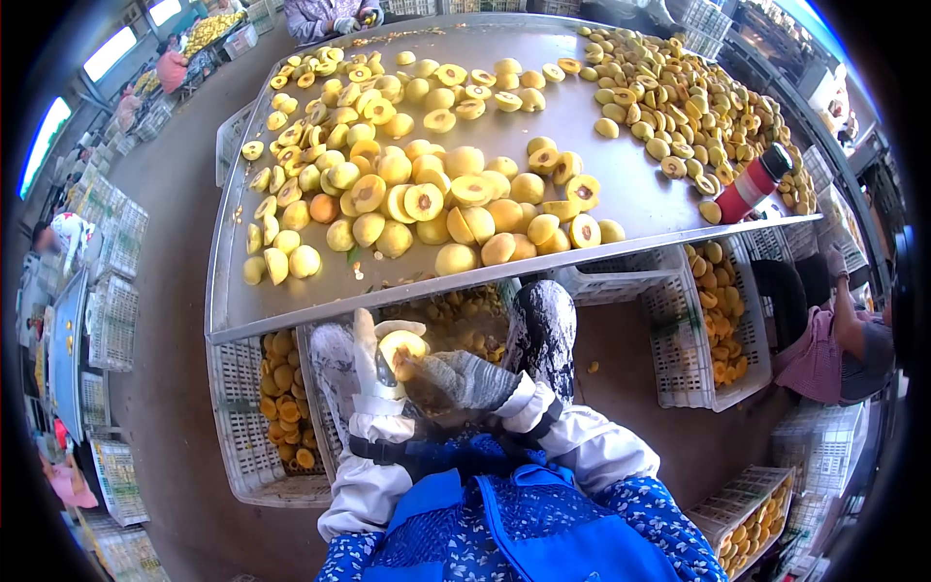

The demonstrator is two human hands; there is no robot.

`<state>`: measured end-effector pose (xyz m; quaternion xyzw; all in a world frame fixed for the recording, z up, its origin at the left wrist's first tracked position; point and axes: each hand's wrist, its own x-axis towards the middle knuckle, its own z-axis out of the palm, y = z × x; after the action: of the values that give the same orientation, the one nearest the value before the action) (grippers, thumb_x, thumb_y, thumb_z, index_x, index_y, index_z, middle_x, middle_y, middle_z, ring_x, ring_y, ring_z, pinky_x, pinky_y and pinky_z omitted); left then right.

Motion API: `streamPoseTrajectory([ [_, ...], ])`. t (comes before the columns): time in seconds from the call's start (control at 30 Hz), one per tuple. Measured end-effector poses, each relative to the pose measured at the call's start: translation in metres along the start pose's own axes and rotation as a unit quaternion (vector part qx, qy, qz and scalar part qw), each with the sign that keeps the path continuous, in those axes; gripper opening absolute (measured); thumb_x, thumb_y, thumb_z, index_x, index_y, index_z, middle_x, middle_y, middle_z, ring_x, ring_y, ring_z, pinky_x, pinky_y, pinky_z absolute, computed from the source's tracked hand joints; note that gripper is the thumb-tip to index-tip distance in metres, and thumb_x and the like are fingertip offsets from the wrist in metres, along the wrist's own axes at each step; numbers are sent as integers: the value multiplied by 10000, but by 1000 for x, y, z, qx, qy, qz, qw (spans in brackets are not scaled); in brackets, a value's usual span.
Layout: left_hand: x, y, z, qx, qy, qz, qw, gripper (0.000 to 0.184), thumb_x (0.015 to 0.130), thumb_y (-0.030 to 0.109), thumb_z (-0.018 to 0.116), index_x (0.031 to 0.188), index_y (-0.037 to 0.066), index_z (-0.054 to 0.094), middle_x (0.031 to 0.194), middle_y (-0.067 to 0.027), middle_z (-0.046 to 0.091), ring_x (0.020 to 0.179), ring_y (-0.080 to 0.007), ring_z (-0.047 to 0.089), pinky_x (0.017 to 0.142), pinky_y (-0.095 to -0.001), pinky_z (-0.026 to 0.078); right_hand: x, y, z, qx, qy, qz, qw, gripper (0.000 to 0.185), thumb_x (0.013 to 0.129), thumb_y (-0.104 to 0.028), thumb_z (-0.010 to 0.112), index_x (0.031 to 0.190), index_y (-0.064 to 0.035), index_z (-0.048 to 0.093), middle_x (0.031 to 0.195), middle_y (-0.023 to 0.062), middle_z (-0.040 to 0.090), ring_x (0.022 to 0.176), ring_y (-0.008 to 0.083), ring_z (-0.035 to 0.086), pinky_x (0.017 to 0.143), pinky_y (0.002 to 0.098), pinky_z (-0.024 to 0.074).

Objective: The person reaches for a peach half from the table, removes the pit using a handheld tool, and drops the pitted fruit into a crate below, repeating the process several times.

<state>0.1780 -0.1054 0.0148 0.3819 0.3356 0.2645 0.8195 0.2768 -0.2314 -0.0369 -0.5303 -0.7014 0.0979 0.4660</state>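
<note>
My left hand (376, 364), in a pale glove, holds a yellow halved fruit (401, 349) below the table's front edge. My right hand (458, 378), in a grey glove, is closed at the fruit's right side. Its fingertips are blurred, and whatever they hold is hidden. A dark, curved thing, too small to make out, shows at the fruit's lower left. Under both hands is a container of fruit pieces (465, 320). Many halved and whole yellow fruits (424, 201) lie on the metal table (582, 145) just beyond.
A red bottle (749, 186) stands at the table's right corner beside a large fruit pile (698, 107). White crates of fruit (242, 427) flank my legs, with another crate (679, 359) at right. A co-worker (330, 17) is across the table; another person (844, 339) sits at right.
</note>
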Motion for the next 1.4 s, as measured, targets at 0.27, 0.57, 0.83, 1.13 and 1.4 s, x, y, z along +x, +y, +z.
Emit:
streamPoseTrajectory([
  [0.27,-2,3,13,146,7,-5,989,724,939,589,306,793,-39,636,683,-123,644,554,-178,612,518,-243,504,27,-18,-49,322,-129,323,881,507,951,-483,452,1041,-27,655,768,55,665,663,117,578,625,293,457],
  [0.57,-5,10,14,-110,-174,-18,978,761,929,619,271,1018,-54,615,786,-193,654,639,-258,626,601,-342,529,12,-26,16,824,130,386,394,257,962,-222,528,1157,-68,593,867,-17,590,734,18,527,596,156,419],
  [0.83,-6,48,-47,118,173,247,946,568,947,484,395,948,-28,640,805,-157,665,697,-243,628,650,-349,512,-26,8,28,704,111,538,449,401,922,-566,430,967,-184,543,594,-38,498,428,90,436,362,235,329],
  [1.13,44,149,-128,803,304,285,425,714,724,335,696,1347,148,400,1364,-165,385,1242,-375,373,999,-515,329,-63,46,68,145,-109,379,908,327,919,-428,433,1065,-145,503,792,48,489,561,180,462,486,295,359],
  [1.4,161,185,-151,934,-131,226,244,689,714,286,677,1347,209,415,1211,-82,505,1132,-275,489,921,-451,390,-61,60,73,16,-171,335,926,296,920,-278,447,1130,-77,503,913,107,529,730,240,510,636,331,407],
])
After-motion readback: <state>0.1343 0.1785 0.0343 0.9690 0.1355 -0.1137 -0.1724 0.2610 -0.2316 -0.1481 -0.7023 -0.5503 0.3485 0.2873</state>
